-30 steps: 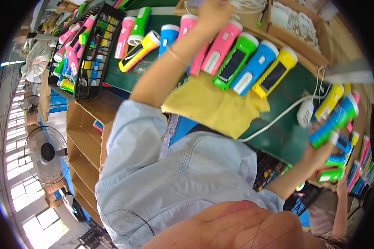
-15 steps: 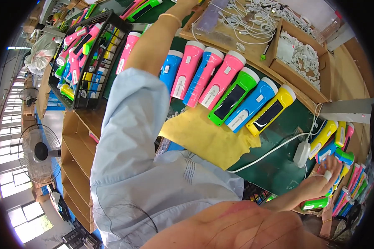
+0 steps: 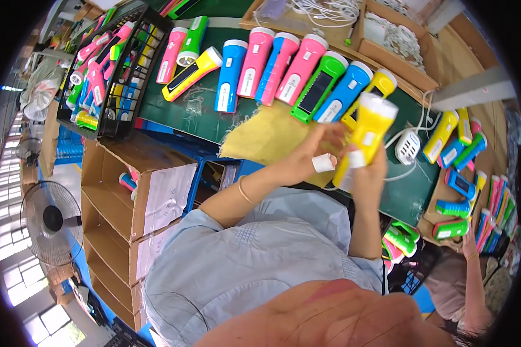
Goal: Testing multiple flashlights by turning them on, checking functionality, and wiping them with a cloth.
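My right hand (image 3: 369, 173), white tape round its thumb, grips a yellow flashlight (image 3: 371, 130) upright, its white head at the top. Close to its left side is my left hand (image 3: 309, 156), also taped, fingers apart and holding nothing I can see. Behind them a slanting row of flashlights lies on the green table (image 3: 200, 113): a blue one (image 3: 233, 75), a pink one (image 3: 255, 63), a green one (image 3: 318, 87) and several others, some with dark panels. A yellow cloth (image 3: 260, 136) is spread below the row. Farther left lies another yellow flashlight (image 3: 192, 74).
A black crate (image 3: 134, 81) full of flashlights stands at the left, above cardboard shelving (image 3: 107, 202). White cables fill a wooden tray (image 3: 260, 17) at the back, beside a box of small white parts (image 3: 428, 61). A white power strip (image 3: 408, 146) and a co-worker's hand (image 3: 470, 243) are at the right.
My left hand has come back from the far left to the middle. My right hand has moved in from the flashlights at the right and now holds a yellow one. The view has shifted.
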Demonstrator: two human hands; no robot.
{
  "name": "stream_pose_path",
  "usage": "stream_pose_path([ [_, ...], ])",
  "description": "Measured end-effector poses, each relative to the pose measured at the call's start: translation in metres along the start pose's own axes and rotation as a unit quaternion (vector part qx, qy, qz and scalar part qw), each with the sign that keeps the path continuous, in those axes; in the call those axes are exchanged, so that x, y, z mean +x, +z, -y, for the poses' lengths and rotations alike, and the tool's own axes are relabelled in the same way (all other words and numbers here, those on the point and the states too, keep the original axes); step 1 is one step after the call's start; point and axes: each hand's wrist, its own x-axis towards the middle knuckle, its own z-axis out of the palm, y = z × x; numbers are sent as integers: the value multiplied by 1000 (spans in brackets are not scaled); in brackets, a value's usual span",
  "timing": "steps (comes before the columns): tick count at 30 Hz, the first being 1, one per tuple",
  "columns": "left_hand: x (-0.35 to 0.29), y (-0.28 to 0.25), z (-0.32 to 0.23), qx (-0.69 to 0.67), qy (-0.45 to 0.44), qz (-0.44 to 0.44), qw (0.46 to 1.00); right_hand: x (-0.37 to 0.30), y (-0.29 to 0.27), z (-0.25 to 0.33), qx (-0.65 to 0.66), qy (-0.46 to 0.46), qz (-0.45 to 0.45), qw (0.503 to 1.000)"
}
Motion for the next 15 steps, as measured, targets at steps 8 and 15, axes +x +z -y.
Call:
stream_pose_path([
  [8, 25, 9, -8, -222, -123, -123, 959, -24, -24, -49, 88, -87, 11, 992],
  [15, 57, 13, -27, -322, -208, -46, 922, -15, -42, -60, 88, -54, -15, 995],
])
